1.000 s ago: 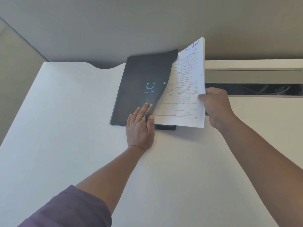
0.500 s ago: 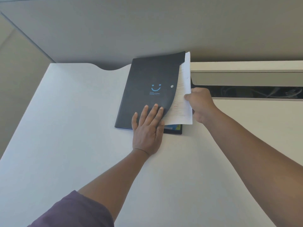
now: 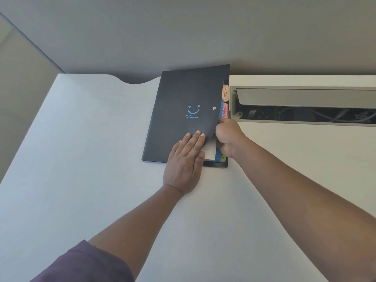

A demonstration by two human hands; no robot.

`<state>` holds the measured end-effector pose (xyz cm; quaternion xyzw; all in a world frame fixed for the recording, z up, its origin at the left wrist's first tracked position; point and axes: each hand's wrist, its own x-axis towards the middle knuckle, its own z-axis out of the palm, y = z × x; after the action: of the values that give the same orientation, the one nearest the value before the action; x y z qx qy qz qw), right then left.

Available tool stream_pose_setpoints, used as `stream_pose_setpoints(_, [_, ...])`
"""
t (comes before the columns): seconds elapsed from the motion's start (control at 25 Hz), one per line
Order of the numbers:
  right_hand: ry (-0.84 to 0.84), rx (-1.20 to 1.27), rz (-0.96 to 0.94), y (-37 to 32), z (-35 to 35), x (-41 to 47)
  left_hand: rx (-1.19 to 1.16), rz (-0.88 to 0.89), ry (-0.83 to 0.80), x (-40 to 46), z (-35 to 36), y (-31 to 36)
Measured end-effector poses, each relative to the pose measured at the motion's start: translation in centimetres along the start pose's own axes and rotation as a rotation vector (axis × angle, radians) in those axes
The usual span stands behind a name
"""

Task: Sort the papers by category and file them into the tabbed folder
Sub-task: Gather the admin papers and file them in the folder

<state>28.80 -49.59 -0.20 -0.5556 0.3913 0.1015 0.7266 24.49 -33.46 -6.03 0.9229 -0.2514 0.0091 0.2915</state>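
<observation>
Fingers point(image 3: 193, 139) of the left hand point(image 3: 184, 165) lie flat and spread a little, pressing down on the lower right part of the dark cover of the tabbed folder point(image 3: 183, 110); they hold nothing, they only press. A purple sleeve point(image 3: 81, 263) shows at the lower left of the frame. The folder lies on the white worktop point(image 3: 81, 159) near the centre of the frame, slightly above the middle, with a blue smiling face printed on its cover and a small metal snap beside it. The cover is almost shut, lifted only at its lower right corner. There a white edge of the papers point(image 3: 210, 151) shows, inside the folder. Along the right edge of the folder coloured tabs stick out: one reads ADMIN point(image 3: 225, 93), below it a pink one reads FINANCE point(image 3: 224, 110), and a yellow-green one point(image 3: 222, 157) is at the bottom. The right hand point(image 3: 228, 139) is curled at this right edge, just beside the papers; whether its fingers pinch something I cannot tell. At the upper right of the frame an open cable tray point(image 3: 305, 106) is set in the worktop.
</observation>
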Motion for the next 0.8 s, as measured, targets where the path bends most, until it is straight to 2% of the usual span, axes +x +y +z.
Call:
stream_pose_setpoints(0.16, [-0.069,-0.012,-0.036,0.11,-0.18,-0.12,-0.026,-0.015,-0.017,0.00,0.08,0.03])
stream_pose_setpoints(0.4, [0.031,-0.026,-0.151,0.44,-0.31,0.33,-0.030,-0.028,-0.015,0.02,0.10,-0.06])
stream_pose_setpoints(0.8, [-0.124,0.027,-0.061,0.50,-0.10,0.67,-0.021,-0.006,0.000,0.04,0.23,-0.17])
